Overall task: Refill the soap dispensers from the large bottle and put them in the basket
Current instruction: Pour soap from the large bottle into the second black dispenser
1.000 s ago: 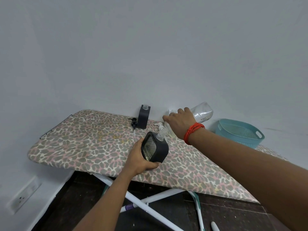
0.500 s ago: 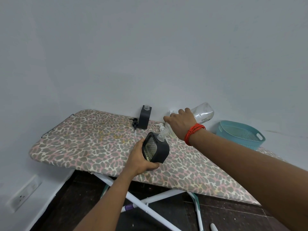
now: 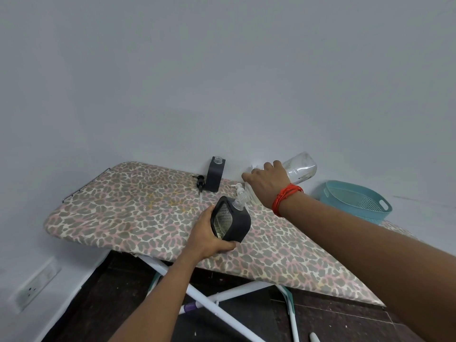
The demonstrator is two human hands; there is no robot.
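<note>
My left hand [image 3: 207, 232] grips a black square soap dispenser [image 3: 232, 222] with a clear ribbed window, held tilted above the ironing board [image 3: 123, 213]. Its clear neck points up toward the large clear bottle [image 3: 299, 167], which my right hand [image 3: 267, 185] holds tipped over, mouth down toward the dispenser. A white pump head [image 3: 240, 192] shows just behind the neck. A second black dispenser [image 3: 215, 177] stands uncapped at the board's far edge, with its black pump [image 3: 200, 182] lying beside it. The teal basket [image 3: 355, 202] sits at the right end.
The leopard-print board runs along a grey wall. Its white crossed legs [image 3: 207, 302] stand on a dark floor. A wall socket [image 3: 34, 288] is low at the left. A small white object [image 3: 314, 338] lies on the floor at the bottom right.
Both hands hold almost the same pose. The view has shifted slightly; the dispenser and tipped bottle stay together.
</note>
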